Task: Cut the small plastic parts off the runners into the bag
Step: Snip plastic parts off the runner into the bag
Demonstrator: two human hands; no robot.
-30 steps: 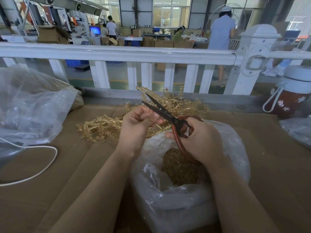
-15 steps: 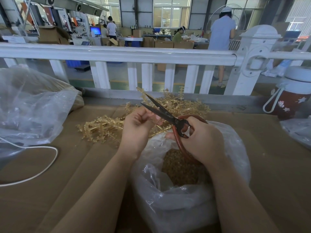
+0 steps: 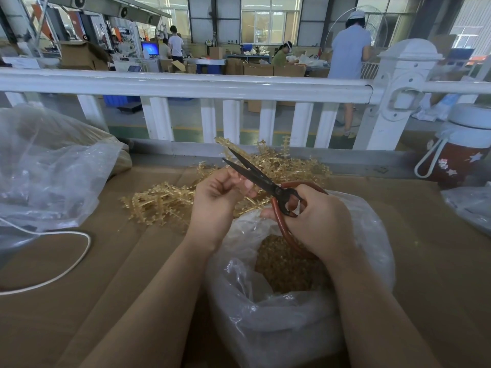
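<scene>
Hardly shifted over the last second: both hands in the same spot above the bag, scissor blades parted about as wide as before, the left fingers a touch looser round what they pinch. Brown cardboard-covered table (image 3: 438,256) underneath everything. Across the far edge, a white railing (image 3: 186,86), with a workshop floor and several people behind it. On the left, a large clear plastic sack (image 3: 47,168), a white cord (image 3: 79,251) looping out beneath it. At the near centre, an open clear bag (image 3: 279,322), its mouth up, holding a heap of small amber cut parts (image 3: 287,266). Beyond the bag, spread on the table up to the railing, a pile of amber runners (image 3: 164,200), tangled. At far right, a red-and-white jug (image 3: 462,152) with a white lid and strap. Over the bag's mouth, right hand (image 3: 318,224) wrapped round the red handles of the scissors (image 3: 260,179), dark blades apart and pointing up-left. Just beside the blades, left hand (image 3: 220,200) with fingers curled, pinching a small pale piece too small to make out clearly.
</scene>
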